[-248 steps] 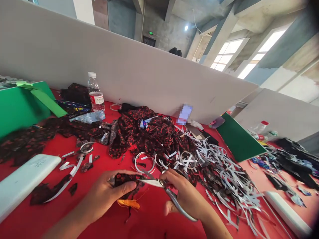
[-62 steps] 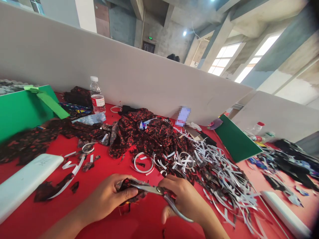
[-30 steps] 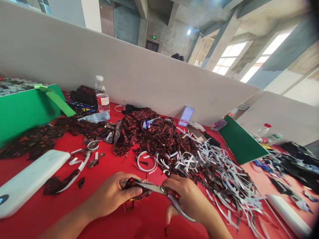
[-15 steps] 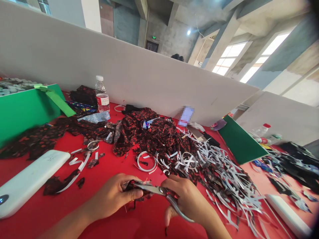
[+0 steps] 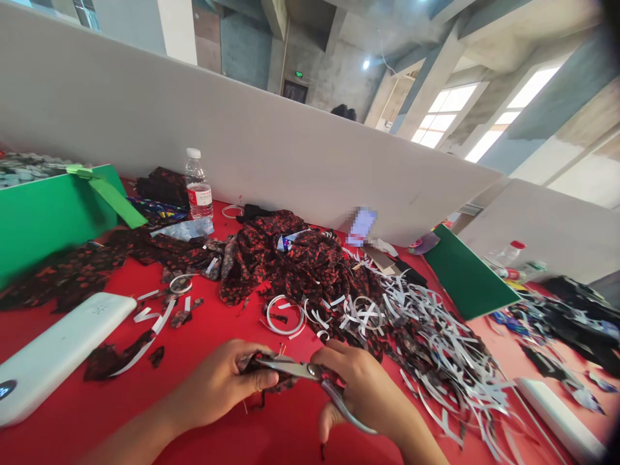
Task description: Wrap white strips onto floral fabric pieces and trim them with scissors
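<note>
My left hand (image 5: 232, 381) pinches a small bunched piece of dark floral fabric (image 5: 281, 386) between thumb and fingers, over the red table (image 5: 213, 445). In my right hand (image 5: 356, 384) is a pair of scissors (image 5: 295, 368), its metal blades pointing left and lying across the fabric close to my left thumb. Loose threads stick out by the blades. Beyond my hands lies a crumpled heap of black and red floral fabric (image 5: 276, 252). White trimmed strips (image 5: 445, 336) are piled to the right of my right hand.
A white power bank (image 5: 62, 355) lies at the left. At the back stand a water bottle (image 5: 198, 187) and a lit phone (image 5: 362, 226) against the grey partition (image 5: 271, 148). Green panels (image 5: 469, 271) flank the work area. Rolled white strip (image 5: 285, 315) and scraps lie ahead.
Both hands stay nearly in place. The scissor blades have shifted slightly over the fabric, and a thread now stands up above them.
</note>
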`<state>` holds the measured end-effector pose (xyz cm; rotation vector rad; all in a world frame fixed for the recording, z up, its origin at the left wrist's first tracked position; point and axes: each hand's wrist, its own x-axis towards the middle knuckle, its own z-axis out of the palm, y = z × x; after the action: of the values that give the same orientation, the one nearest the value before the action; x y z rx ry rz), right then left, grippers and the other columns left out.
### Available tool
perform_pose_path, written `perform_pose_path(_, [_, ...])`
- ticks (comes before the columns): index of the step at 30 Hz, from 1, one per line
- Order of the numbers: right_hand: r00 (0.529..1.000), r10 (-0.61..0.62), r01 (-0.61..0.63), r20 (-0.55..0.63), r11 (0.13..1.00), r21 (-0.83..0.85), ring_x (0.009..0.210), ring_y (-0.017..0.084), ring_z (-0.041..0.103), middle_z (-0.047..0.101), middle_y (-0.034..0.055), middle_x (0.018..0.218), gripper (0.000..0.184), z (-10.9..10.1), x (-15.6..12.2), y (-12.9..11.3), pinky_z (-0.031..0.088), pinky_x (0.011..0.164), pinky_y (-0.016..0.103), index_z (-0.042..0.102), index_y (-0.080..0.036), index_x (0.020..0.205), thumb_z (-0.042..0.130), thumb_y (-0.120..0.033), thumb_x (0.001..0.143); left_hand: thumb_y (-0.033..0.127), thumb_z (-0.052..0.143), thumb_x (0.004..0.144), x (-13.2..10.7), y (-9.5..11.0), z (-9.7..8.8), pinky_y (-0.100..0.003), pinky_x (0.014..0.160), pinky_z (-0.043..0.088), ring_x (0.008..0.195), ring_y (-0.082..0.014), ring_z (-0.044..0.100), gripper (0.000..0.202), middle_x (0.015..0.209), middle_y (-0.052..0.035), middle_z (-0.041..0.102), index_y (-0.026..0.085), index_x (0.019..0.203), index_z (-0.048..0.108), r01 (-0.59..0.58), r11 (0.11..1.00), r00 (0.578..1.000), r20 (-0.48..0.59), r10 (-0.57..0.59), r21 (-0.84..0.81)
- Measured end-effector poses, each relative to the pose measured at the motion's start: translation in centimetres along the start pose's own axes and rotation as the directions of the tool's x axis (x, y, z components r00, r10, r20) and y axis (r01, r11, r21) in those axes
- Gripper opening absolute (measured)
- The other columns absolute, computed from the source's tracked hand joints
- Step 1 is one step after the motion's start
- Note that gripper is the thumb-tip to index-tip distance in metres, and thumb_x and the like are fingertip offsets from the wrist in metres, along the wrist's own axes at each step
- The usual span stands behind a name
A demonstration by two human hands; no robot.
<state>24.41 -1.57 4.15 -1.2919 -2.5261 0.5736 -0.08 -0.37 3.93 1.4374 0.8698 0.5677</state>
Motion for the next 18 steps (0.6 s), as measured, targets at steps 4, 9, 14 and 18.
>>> perform_pose_path(4, [1.000, -0.006, 0.006, 0.005, 1.000, 0.015, 0.060, 0.013, 0.048, 0.056, 0.0007, 0.077, 0.055, -0.03, 0.13, -0.16, 0.027, 0.051, 0.021, 0.060, -0.020, 0.091, 0.072, -0.063, 0.059, 0.038, 0.061, 0.078, 0.09, -0.30, 0.05, -0.027, 0.076, 0.047, 0.091, -0.0254, 0.065, 0.030, 0.088, -0.0052, 0.075, 0.015, 0.095, 0.072, 0.038, 0.999, 0.999, -0.014, -0.038, 0.028])
perform_pose_path(9, [1.000, -0.015, 0.015, -0.013, 1.000, 0.009, 0.056, 0.012, 0.045, 0.054, -0.0006, 0.071, 0.053, 0.02, -0.04, -0.19, 0.026, 0.050, 0.021, 0.062, -0.019, 0.087, 0.074, -0.061, 0.058, 0.040, 0.060, 0.078, 0.02, -0.11, 0.12, -0.025, 0.071, 0.046, 0.085, -0.0234, 0.065, 0.030, 0.085, -0.0043, 0.074, 0.015, 0.090, 0.072, 0.035, 0.996, 0.999, -0.014, -0.034, 0.083])
perform_pose_path(14, [1.000, -0.005, 0.005, -0.011, 1.000, -0.006, 0.057, 0.012, 0.046, 0.054, -0.0003, 0.071, 0.051, -0.05, -0.18, 0.08, 0.026, 0.050, 0.022, 0.062, -0.018, 0.087, 0.073, -0.060, 0.060, 0.044, 0.055, 0.081, -0.30, 0.12, 0.02, -0.023, 0.069, 0.046, 0.079, -0.0198, 0.062, 0.032, 0.080, -0.0021, 0.071, 0.017, 0.091, 0.070, -0.015, 0.991, 0.999, -0.042, 0.021, 0.132])
perform_pose_path(18, [1.000, 0.030, -0.030, 0.002, 0.999, -0.019, 0.058, 0.013, 0.048, 0.055, 0.0010, 0.073, 0.053, -0.19, -0.24, 0.24, 0.029, 0.052, 0.022, 0.061, -0.019, 0.090, 0.072, -0.061, 0.061, 0.044, 0.056, 0.081, -0.02, -0.37, -0.09, -0.023, 0.065, 0.045, 0.075, -0.0190, 0.061, 0.032, 0.076, -0.0021, 0.070, 0.016, 0.088, 0.068, -0.020, 0.998, 0.997, -0.073, 0.024, 0.054])
